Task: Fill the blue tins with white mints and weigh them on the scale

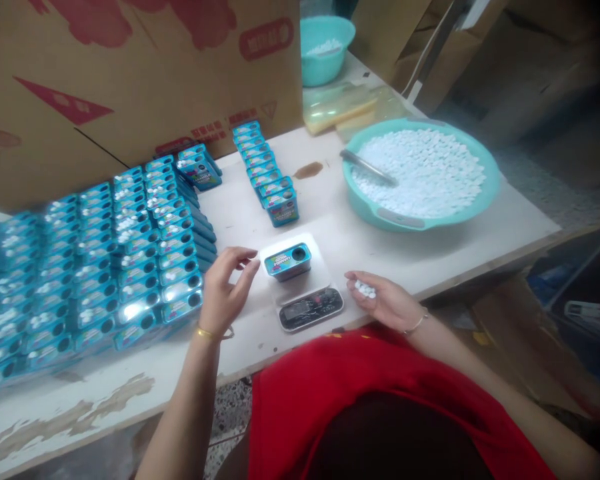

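Observation:
A small blue tin (287, 261) with a dark round hole in its top rests on the white plate of a digital scale (310, 309). Just left of the tin is my left hand (229, 283), its fingers curved and apart, with nothing in it. My right hand (383, 303), to the right of the scale, is cupped palm up around several small white mints (365, 289). A turquoise basin (423, 223) full of the same white pieces stands beyond my right hand, a metal scoop (369, 168) lying in it.
Many blue tins (130, 250) stand in rows on the left, some with white pieces on top. A shorter row (267, 170) stands behind the scale. A large cardboard box (145, 80) backs the table; a second turquoise basin (325, 67) and plastic bags (340, 110) lie far back.

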A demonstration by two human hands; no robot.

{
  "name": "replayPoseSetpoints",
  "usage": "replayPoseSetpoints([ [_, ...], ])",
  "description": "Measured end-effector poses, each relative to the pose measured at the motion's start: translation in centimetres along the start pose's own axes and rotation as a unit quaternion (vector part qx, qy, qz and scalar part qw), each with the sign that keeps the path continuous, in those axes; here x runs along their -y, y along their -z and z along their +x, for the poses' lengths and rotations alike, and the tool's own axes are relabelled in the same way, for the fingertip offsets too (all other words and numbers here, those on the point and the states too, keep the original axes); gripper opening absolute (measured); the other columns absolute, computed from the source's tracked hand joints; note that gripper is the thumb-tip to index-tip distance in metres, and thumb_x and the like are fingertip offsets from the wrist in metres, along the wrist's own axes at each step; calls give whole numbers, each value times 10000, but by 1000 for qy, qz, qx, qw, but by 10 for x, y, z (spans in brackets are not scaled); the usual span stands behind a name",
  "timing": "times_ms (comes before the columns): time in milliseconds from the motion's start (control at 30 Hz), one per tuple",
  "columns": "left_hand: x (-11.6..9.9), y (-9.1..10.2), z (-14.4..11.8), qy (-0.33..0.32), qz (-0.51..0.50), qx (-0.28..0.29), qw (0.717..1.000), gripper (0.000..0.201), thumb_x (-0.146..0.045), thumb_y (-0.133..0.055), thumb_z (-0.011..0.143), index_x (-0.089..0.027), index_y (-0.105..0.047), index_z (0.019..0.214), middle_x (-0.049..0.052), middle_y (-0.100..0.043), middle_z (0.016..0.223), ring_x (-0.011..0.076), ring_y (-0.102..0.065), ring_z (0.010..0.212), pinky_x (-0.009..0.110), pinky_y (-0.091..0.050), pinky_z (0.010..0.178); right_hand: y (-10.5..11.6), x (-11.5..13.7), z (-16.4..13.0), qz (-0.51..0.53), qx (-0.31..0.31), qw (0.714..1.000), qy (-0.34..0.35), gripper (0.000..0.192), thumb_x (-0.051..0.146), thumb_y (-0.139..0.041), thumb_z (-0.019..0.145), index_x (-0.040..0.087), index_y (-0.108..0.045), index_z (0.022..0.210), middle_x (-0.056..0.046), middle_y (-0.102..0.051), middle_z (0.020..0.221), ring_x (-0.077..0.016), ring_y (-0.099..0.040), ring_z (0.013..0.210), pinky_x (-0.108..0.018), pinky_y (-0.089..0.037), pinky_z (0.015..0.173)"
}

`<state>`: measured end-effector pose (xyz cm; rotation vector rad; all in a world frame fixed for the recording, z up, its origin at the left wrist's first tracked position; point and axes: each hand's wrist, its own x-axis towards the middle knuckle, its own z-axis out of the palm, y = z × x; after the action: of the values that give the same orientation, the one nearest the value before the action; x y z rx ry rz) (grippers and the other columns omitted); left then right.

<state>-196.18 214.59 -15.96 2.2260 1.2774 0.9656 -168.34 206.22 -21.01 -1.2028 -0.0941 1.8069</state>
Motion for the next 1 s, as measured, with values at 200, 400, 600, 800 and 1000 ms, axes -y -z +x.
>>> replayPoseSetpoints([
  [200,3,-19,0,8,-60,52,997,583,-407,-727,729,-175,-490,1208,89,-607,1103,203,-581,985,340,-467,861,-16,-3,4,11,32,999,-10,118,184,-601,820,98,-678,843,-31,-576,700,-52,-498,514,-130,-373,394],
  [400,9,-49,-3,-1,-73,67,995,516,-368,-703,756,-188,-480,1185,79,-595,1127,202,-578,1010,334,-460,879,-41,-6,9,7,63,998,-13,159,181,-545,861,88,-674,859,-50,-594,683,-71,-528,518,-142,-349,373],
  [600,-20,-40,9,-234,110,52,965,355,-182,-592,813,-195,-523,1161,94,-636,1082,214,-540,898,361,-395,767,-65,-7,15,88,80,993,-27,239,220,-471,913,112,-599,743,-35,-569,608,-81,-504,478,-157,-346,374],
  [800,-32,-34,8,-286,213,19,934,254,-159,-571,832,-203,-578,1083,75,-673,1020,201,-554,878,355,-349,775,-79,-3,15,107,60,992,-30,267,167,-397,922,100,-587,747,-18,-546,572,-76,-477,421,-161,-296,334],
  [1000,-27,-35,2,-289,227,-7,930,256,-128,-597,812,-200,-580,1057,74,-682,1008,204,-558,870,361,-335,783,-84,-4,13,107,89,990,-33,251,157,-406,904,92,-602,761,-20,-551,590,-75,-480,421,-165,-294,336],
])
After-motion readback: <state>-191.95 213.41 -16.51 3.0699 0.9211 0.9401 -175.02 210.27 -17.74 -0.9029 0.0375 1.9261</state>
